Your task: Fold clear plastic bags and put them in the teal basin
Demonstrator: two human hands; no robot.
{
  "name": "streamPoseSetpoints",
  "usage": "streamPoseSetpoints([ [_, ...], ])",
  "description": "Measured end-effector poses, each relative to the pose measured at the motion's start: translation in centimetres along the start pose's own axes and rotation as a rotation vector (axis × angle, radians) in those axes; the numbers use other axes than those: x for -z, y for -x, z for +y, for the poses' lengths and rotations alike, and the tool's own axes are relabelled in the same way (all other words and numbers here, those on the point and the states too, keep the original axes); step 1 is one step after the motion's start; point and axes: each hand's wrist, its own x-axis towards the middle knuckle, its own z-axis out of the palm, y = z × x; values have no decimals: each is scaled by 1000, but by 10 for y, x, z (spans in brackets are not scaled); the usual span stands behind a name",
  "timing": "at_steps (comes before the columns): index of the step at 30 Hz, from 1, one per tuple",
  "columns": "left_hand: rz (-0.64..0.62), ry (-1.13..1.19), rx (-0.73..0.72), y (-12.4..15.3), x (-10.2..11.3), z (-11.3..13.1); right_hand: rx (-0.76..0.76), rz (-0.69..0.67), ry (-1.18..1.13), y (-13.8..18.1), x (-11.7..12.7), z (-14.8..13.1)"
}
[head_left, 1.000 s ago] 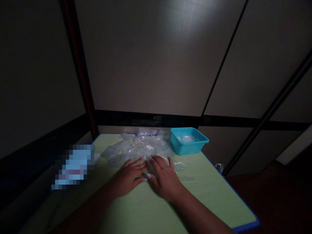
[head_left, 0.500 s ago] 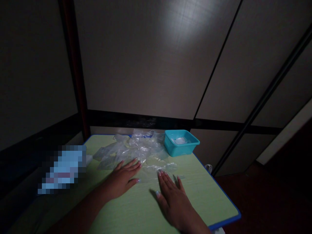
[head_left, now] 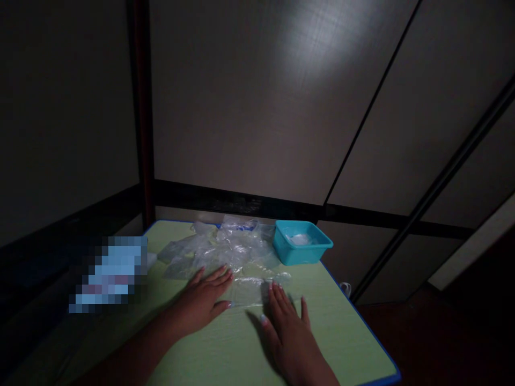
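My left hand and right hand spread open, this clear, flat plastic sheet seems light, slippery, best pinched at its edge.

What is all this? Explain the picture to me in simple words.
There is no machine here: these are a person's bare hands, seen by a camera worn on the head, looking forward and down. The left hand and right hand are spread, fingers at the near part of some crumpled clear plastic film; neither grasps anything. The film lies on a pale green table with blue edging. Beside it stands a turquoise plastic basin with something whitish inside. The blue thing at left is pixelated, so I cannot identify it.
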Motion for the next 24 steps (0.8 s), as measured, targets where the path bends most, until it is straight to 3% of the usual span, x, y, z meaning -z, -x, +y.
streamPoseSetpoints([
  [4,7,-16,-13,1,0,-4,200,-64,-99,-9,0,-36],
  [8,-4,-6,-3,2,0,-5,139,-76,-89,-7,-6,-36],
  [17,-7,11,3,3,5,0,-188,-10,109,8,-3,41],
  [22,-1,33,0,6,14,10,-166,1,155,10,-22,80],
  [24,16,51,-3,9,17,12,-178,92,200,6,-29,93],
])
